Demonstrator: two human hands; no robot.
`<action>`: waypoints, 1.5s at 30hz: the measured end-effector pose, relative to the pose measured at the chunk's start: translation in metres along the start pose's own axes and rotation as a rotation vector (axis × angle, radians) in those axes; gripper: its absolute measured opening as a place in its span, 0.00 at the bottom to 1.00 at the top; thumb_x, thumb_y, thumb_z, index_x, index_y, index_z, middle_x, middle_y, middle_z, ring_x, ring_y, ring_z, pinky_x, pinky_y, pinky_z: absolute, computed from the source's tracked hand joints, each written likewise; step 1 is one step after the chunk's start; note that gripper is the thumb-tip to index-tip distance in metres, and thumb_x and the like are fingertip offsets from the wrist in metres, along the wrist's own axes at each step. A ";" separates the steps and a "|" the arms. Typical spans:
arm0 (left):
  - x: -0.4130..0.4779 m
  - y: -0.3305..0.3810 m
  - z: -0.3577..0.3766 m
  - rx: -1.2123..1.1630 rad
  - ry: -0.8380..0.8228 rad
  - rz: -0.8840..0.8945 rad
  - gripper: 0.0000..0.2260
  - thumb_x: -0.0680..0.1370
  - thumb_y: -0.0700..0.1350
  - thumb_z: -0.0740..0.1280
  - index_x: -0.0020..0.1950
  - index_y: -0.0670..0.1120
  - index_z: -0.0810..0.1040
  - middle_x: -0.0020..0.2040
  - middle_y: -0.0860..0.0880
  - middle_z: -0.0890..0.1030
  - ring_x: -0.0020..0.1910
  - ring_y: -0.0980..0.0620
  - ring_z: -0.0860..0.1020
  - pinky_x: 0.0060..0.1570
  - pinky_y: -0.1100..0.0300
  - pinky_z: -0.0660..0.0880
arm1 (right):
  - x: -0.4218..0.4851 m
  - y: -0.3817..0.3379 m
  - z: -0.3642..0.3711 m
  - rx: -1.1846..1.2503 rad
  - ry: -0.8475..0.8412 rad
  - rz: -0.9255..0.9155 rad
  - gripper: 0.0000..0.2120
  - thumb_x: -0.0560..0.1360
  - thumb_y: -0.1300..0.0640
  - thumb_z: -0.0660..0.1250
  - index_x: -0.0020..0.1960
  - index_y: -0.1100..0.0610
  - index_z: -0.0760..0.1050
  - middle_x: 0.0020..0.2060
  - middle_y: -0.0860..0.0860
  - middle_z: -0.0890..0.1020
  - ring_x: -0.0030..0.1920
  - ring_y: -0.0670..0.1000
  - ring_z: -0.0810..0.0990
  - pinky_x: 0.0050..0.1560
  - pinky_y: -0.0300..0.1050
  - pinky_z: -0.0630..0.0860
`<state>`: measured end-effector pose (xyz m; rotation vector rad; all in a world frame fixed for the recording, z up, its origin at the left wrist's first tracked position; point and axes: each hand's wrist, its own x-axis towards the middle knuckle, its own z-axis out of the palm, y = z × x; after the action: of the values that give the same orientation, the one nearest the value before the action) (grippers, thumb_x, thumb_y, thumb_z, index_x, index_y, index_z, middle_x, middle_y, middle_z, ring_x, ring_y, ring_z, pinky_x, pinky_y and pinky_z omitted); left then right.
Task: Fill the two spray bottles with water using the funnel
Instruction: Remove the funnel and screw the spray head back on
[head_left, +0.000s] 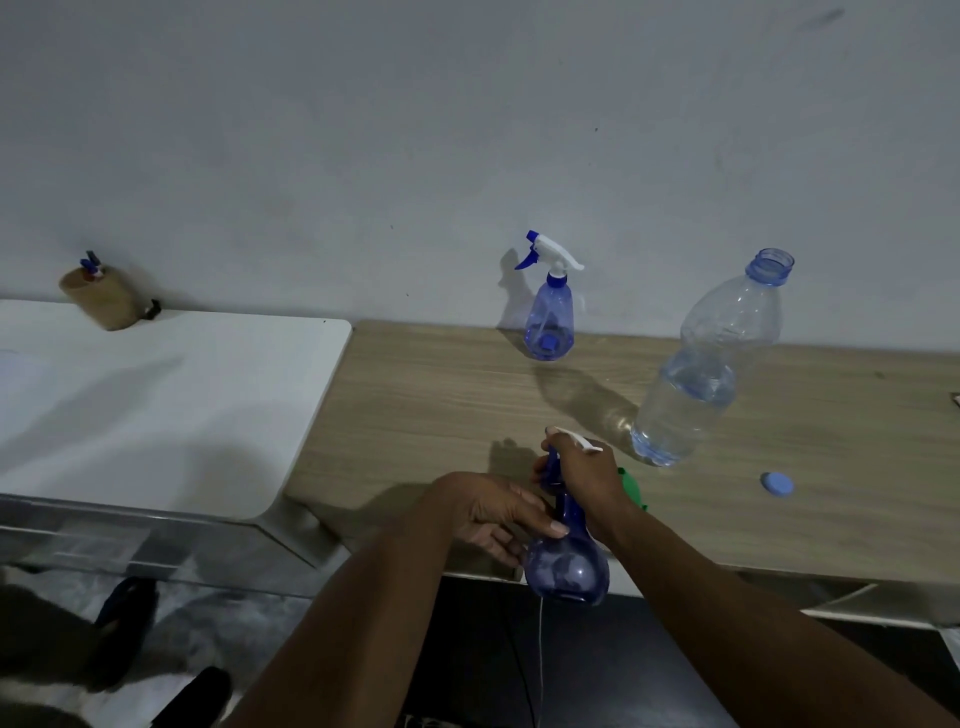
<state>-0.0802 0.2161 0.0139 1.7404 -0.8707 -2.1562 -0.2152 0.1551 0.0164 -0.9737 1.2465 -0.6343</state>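
In the lower centre of the frame, the person is holding the near spray bottle (569, 569) upright over the front edge of the wooden table (415, 415). The right hand (582, 473) is wrapping its fingers round the bottle's spray head, so that only a white tip of the head is poking out above the knuckles. The left hand (493, 514) is gripping from the left: its thumb (556, 529) is lying across the narrow neck, while the other fingers are curling against the upper left of the round blue body.

A green funnel (631, 486) is showing partly behind the right wrist, lying on the table. Right of centre, an uncapped water bottle (696, 384) is standing about half full, with its blue cap (777, 484) lying lower right of it. The second spray bottle (549, 322) is standing against the wall, just above centre, with its head on.
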 end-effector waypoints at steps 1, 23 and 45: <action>0.000 -0.001 -0.001 0.004 0.004 0.001 0.12 0.75 0.46 0.77 0.58 0.48 0.83 0.64 0.42 0.81 0.62 0.44 0.80 0.62 0.51 0.78 | 0.000 0.000 0.000 -0.018 -0.001 -0.003 0.13 0.79 0.52 0.65 0.48 0.62 0.79 0.36 0.59 0.84 0.36 0.56 0.83 0.41 0.50 0.79; -0.009 0.002 -0.020 0.070 0.064 0.017 0.13 0.74 0.49 0.78 0.57 0.49 0.83 0.63 0.45 0.82 0.58 0.47 0.80 0.61 0.51 0.77 | 0.015 -0.006 0.018 -0.137 -0.082 -0.093 0.11 0.78 0.49 0.66 0.49 0.56 0.80 0.39 0.60 0.85 0.42 0.59 0.85 0.44 0.51 0.79; -0.013 0.079 -0.121 0.169 0.956 0.673 0.17 0.75 0.40 0.75 0.63 0.44 0.80 0.56 0.46 0.84 0.52 0.48 0.82 0.49 0.69 0.76 | 0.097 -0.179 0.086 -0.780 -0.131 -0.869 0.07 0.74 0.55 0.73 0.50 0.57 0.81 0.44 0.53 0.82 0.44 0.53 0.80 0.47 0.49 0.76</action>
<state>0.0235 0.1242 0.0567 1.8588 -1.1068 -0.7097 -0.0908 0.0103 0.1280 -2.2287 0.9099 -0.7243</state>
